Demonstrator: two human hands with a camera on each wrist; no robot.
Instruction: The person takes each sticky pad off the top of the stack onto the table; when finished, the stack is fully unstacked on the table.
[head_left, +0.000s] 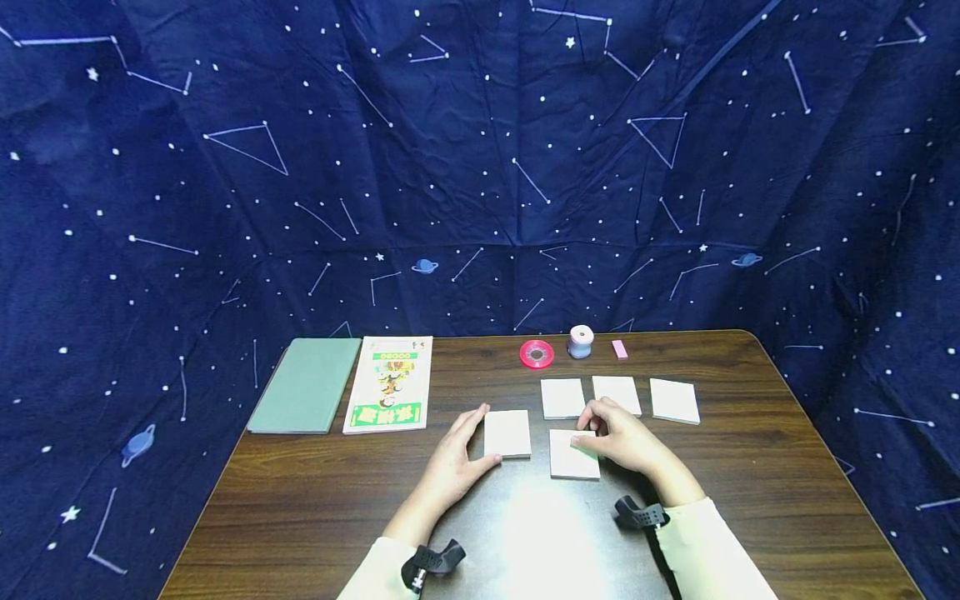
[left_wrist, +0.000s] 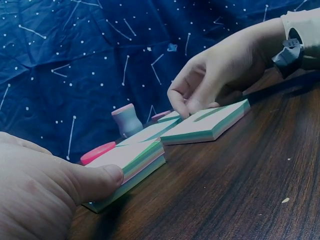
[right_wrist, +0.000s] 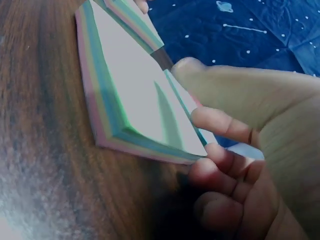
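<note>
My left hand (head_left: 453,467) grips the left part of a white-topped square note pad (head_left: 507,434), its thumb on the near edge; the left wrist view shows pastel layers along that pad's side. My right hand (head_left: 621,437) hovers at the far right of a second note pad (head_left: 573,460), with loosely curled fingers and the thumb over its top. In the right wrist view fingertips come close to a corner of this pad (right_wrist: 135,85); whether they touch it is unclear. Behind lie three more note pads, left (head_left: 562,399), middle (head_left: 617,392) and right (head_left: 674,401).
At the back stand a red ring-shaped spool (head_left: 527,354), a pale blue and pink spool (head_left: 581,342) and a small pink block (head_left: 619,350). A green book (head_left: 307,385) and an illustrated booklet (head_left: 411,379) lie at left. A starry cloth (head_left: 480,167) hangs behind the wooden table (head_left: 765,467).
</note>
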